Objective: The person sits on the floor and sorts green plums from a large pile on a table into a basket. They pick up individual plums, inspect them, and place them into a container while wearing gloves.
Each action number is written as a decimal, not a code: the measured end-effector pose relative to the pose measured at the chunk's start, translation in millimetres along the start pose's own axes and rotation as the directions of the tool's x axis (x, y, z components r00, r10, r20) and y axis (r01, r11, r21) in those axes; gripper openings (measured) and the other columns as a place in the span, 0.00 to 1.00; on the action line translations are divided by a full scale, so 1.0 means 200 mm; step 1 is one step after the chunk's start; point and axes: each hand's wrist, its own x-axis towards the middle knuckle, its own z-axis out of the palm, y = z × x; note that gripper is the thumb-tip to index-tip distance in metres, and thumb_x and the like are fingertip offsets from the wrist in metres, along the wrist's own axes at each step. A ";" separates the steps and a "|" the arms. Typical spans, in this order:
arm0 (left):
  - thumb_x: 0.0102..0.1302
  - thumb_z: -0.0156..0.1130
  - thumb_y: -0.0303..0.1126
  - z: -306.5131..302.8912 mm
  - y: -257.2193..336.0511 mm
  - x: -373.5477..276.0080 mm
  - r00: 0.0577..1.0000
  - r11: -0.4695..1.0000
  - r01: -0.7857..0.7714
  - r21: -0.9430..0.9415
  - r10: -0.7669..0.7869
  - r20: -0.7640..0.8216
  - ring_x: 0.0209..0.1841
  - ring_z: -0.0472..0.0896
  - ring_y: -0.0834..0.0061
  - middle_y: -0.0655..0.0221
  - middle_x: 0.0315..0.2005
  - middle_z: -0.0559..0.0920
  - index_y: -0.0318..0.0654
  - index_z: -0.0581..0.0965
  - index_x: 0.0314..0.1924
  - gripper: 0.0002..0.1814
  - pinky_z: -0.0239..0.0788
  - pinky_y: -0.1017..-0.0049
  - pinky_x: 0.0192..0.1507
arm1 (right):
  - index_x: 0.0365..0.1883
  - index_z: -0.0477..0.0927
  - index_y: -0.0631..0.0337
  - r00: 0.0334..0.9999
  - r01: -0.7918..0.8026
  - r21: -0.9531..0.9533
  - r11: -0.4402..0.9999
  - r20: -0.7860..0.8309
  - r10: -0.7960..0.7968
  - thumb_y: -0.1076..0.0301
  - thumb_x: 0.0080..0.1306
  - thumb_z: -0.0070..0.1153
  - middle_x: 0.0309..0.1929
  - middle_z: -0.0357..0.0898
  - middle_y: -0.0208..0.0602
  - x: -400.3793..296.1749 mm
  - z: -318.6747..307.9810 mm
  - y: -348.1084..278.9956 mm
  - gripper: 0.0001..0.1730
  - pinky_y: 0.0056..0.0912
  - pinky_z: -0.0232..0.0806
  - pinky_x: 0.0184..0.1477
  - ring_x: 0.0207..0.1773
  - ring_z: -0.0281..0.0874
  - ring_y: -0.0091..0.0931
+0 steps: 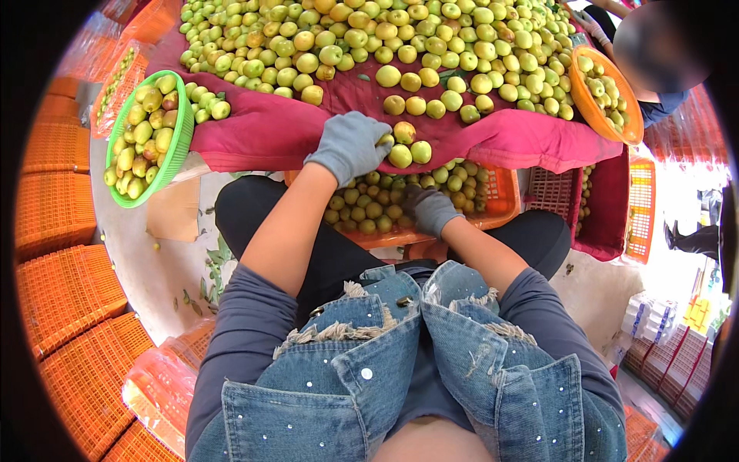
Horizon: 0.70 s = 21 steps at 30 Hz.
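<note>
My left hand point(353, 143), in a grey glove, reaches to the near edge of a table covered with red cloth point(260, 124). Its fingers close around a small green fruit point(385, 140), perhaps a jujube. Just right of it sit three loose fruits point(400, 156), one with a reddish-brown blush. Lower down, my right hand point(434, 211), also gloved, dips into an orange plastic crate point(503, 199) holding many green fruits point(369, 211). Shadow hides its fingertips, so whether they hold a fruit is unclear. A large heap of the same fruits point(358, 37) covers the table's far part.
A green basket of browner fruits point(186, 124) stands at the table's left corner, an orange basket point(634, 118) at its right. Stacked orange crates point(63, 294) line the left side. A cloth-lined crate point(603, 216) is at right. Another person point(658, 110) sits far right.
</note>
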 end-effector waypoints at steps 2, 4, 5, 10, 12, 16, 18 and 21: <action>0.63 0.64 0.42 0.01 0.02 -0.06 0.997 0.994 -0.070 -0.083 0.067 -0.034 0.44 0.83 0.62 0.67 0.37 0.84 0.49 0.83 0.42 0.11 0.75 0.63 0.48 | 0.54 0.80 0.45 0.991 0.136 0.014 0.991 -0.022 -0.135 0.61 0.61 0.56 0.54 0.78 0.42 -0.03 -0.03 0.06 0.21 0.45 0.73 0.55 0.57 0.79 0.40; 0.62 0.65 0.38 0.03 -0.01 -0.13 0.981 0.955 -0.164 -0.247 0.131 -0.145 0.42 0.83 0.61 0.67 0.36 0.85 0.47 0.82 0.43 0.10 0.75 0.63 0.47 | 0.46 0.83 0.44 0.972 0.219 0.130 0.967 -0.114 -0.205 0.61 0.61 0.56 0.44 0.83 0.43 -0.12 -0.11 0.09 0.14 0.46 0.74 0.51 0.49 0.81 0.43; 0.61 0.66 0.36 0.03 -0.02 -0.15 0.967 0.921 -0.217 -0.322 0.157 -0.202 0.41 0.83 0.60 0.67 0.35 0.85 0.47 0.82 0.43 0.10 0.75 0.63 0.46 | 0.44 0.83 0.45 0.959 0.221 0.168 0.961 -0.217 -0.182 0.61 0.62 0.56 0.42 0.83 0.42 -0.16 -0.16 0.10 0.12 0.46 0.74 0.49 0.48 0.82 0.43; 0.64 0.62 0.39 0.05 0.01 -0.07 0.948 0.959 -0.061 -0.276 -0.032 -0.318 0.42 0.83 0.58 0.65 0.40 0.84 0.47 0.81 0.47 0.13 0.76 0.59 0.44 | 0.38 0.81 0.50 0.672 0.287 0.354 0.890 -0.737 0.077 0.63 0.62 0.59 0.36 0.83 0.36 -0.29 -0.43 0.11 0.07 0.44 0.75 0.40 0.40 0.81 0.40; 0.63 0.64 0.40 0.09 0.08 -0.01 0.975 0.966 0.011 -0.259 -0.068 -0.213 0.46 0.82 0.59 0.65 0.45 0.83 0.48 0.79 0.52 0.17 0.75 0.60 0.48 | 0.42 0.80 0.51 0.582 0.232 0.312 0.921 -0.803 0.125 0.62 0.62 0.59 0.39 0.82 0.37 -0.24 -0.52 0.08 0.10 0.47 0.74 0.44 0.42 0.81 0.42; 0.60 0.65 0.38 0.17 0.17 0.10 0.997 0.990 0.075 -0.120 -0.077 -0.012 0.50 0.80 0.56 0.63 0.47 0.79 0.49 0.75 0.57 0.24 0.74 0.58 0.51 | 0.50 0.74 0.58 0.816 0.013 0.296 0.955 -0.556 0.161 0.60 0.64 0.53 0.46 0.81 0.45 -0.10 -0.61 -0.05 0.18 0.50 0.71 0.50 0.50 0.79 0.44; 0.59 0.65 0.36 0.20 0.16 0.12 0.995 0.988 0.099 -0.118 -0.096 0.028 0.51 0.79 0.55 0.61 0.46 0.79 0.48 0.76 0.56 0.23 0.74 0.58 0.51 | 0.52 0.73 0.57 0.802 0.039 0.294 0.955 -0.580 0.146 0.62 0.61 0.55 0.48 0.81 0.46 -0.07 -0.56 -0.06 0.21 0.50 0.71 0.51 0.51 0.79 0.45; 0.58 0.65 0.35 0.16 0.19 0.00 0.993 0.978 0.101 -0.184 -0.088 0.080 0.52 0.79 0.54 0.60 0.48 0.79 0.46 0.75 0.55 0.24 0.74 0.58 0.52 | 0.52 0.75 0.56 0.767 0.206 0.291 0.934 -0.641 0.031 0.64 0.59 0.57 0.47 0.81 0.45 -0.16 -0.49 -0.06 0.21 0.48 0.71 0.51 0.49 0.79 0.44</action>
